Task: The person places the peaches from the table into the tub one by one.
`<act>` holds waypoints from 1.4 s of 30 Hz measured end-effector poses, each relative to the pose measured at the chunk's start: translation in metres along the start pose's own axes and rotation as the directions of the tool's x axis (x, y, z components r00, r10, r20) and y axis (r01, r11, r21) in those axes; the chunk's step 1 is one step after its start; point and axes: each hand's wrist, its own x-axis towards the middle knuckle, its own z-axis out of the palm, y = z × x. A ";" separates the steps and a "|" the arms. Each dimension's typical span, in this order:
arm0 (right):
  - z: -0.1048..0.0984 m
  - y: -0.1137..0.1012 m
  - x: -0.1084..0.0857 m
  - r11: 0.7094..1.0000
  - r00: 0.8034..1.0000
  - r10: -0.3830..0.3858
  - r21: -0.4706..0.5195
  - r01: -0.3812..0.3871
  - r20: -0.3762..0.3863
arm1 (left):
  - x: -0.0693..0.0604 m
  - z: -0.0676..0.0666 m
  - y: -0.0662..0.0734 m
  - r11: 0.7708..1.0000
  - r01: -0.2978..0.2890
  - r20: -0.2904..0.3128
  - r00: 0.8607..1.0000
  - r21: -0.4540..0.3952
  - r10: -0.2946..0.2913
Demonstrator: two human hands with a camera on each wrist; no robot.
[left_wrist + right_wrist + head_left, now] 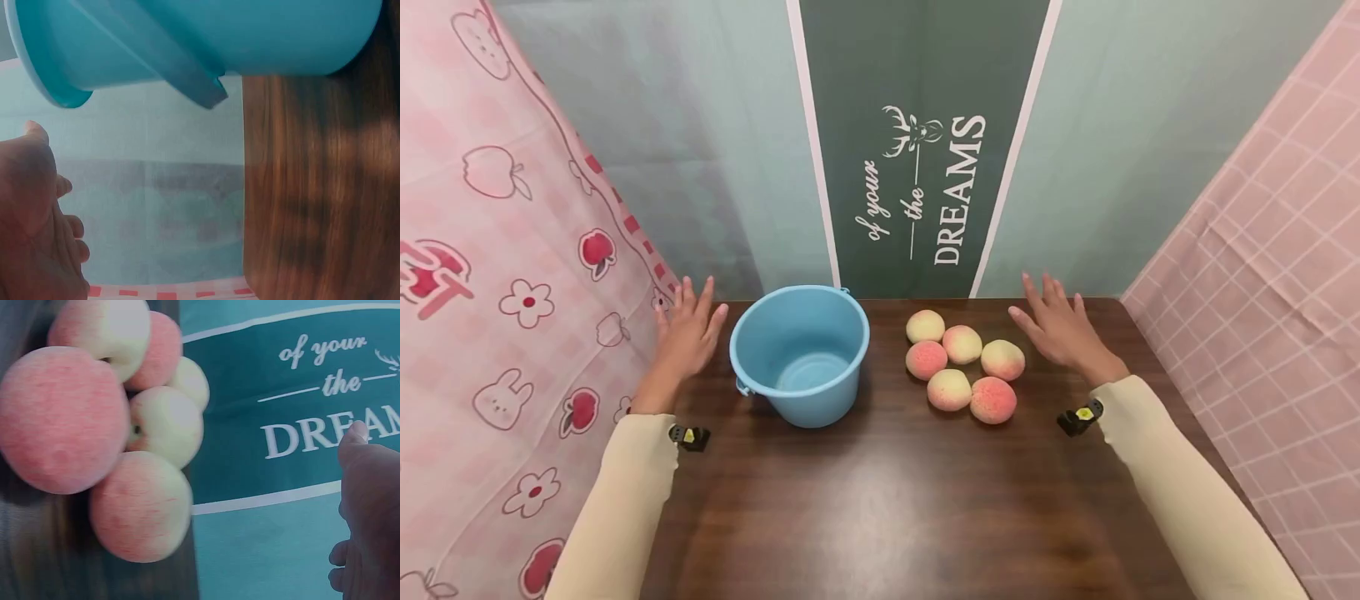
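In the head view the blue bucket point(816, 408) stands upright left of the frame's centre, its mouth facing up and no fruit visible inside. Six peaches point(962, 344) lie in a loose cluster right of centre, apart from the bucket, all on the brown bench point(865, 508).

The left hand point(688, 331), at middle left, has its fingers spread; its grip is wide and holds nothing, just beside the bucket. The right hand point(1060, 329), at middle right, is likewise wide and without a load, near the right-most peach point(1002, 361). Whether either palm touches the bench cannot be told.

The likeliest trouble is rolling: the peaches look round and sit close together, so a careless nudge at one could push its neighbours. The peach at the cluster's upper left point(925, 327) lies near the bench's upper edge and has little room to roll that way. The bucket looks light and narrows toward its base, so a knock high on its rim by the left hand could tip or slide it.
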 end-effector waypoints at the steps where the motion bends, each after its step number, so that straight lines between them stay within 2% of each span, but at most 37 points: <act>1: 0.003 0.001 -0.001 1.000 1.000 -0.004 0.006 0.004 0.004 | 0.000 0.001 0.001 1.000 -0.017 -0.007 1.000 -0.021 0.017; 5: 0.019 0.005 -0.006 0.999 1.000 -0.021 0.036 0.020 0.019 | -0.003 0.004 0.006 0.987 -0.088 -0.032 0.996 -0.132 0.084; 10: 0.038 0.010 -0.012 0.998 0.999 -0.021 0.068 0.019 0.030 | -0.008 0.007 0.015 0.955 -0.177 -0.047 0.984 -0.237 0.171; 14: 0.053 0.012 -0.017 0.994 0.999 -0.033 0.106 0.028 0.039 | -0.011 0.011 0.020 0.921 -0.217 -0.020 0.975 -0.324 0.222; 19: 0.068 0.016 -0.024 0.981 0.997 -0.038 0.195 0.024 0.071 | -0.016 0.018 0.021 0.887 -0.216 0.042 0.966 -0.407 0.255; 23: 0.080 0.019 -0.026 0.962 0.993 -0.033 0.274 0.002 0.111 | -0.018 0.021 0.019 0.873 -0.207 0.066 0.963 -0.443 0.261; 28: 0.093 0.022 -0.027 0.955 0.993 -0.027 0.297 -0.007 0.111 | -0.019 0.022 0.016 0.862 -0.198 0.066 0.964 -0.466 0.257; 36: 0.102 0.022 -0.030 0.950 0.995 -0.042 0.311 0.013 0.087 | -0.026 0.027 0.016 0.836 -0.244 0.035 0.954 -0.492 0.299; 42: 0.107 0.023 -0.030 0.949 0.998 -0.052 0.313 0.038 0.036 | -0.038 0.027 0.026 0.825 -0.265 0.040 0.944 -0.498 0.328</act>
